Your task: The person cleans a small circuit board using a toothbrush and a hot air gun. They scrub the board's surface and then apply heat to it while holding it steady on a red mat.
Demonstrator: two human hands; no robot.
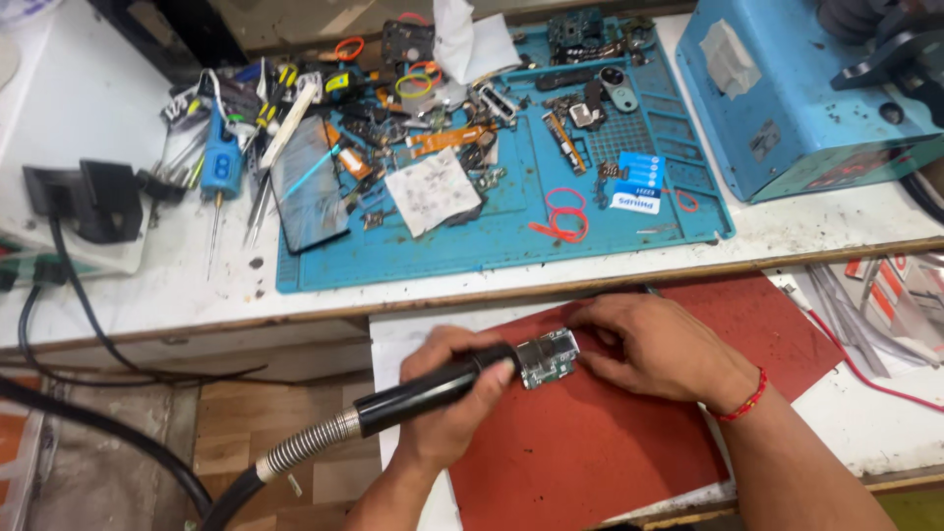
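Observation:
My left hand (447, 393) grips a black hot-air wand (428, 390) whose ribbed metal hose (305, 447) trails down to the left. The wand's tip points at a small green circuit board (547, 359) lying on a red mat (590, 433). My right hand (654, 344), with a red thread around the wrist, rests on the mat and its fingers touch the board's right and upper edge, steadying it.
Above, a blue work mat (511, 246) carries a phone (309, 187), loose parts, flex cables, red rubber bands (563, 218) and a blue card. A blue screwdriver (220, 162) and tweezers lie left. A blue machine (787, 88) stands at the right; a black holder (93, 197) sits far left.

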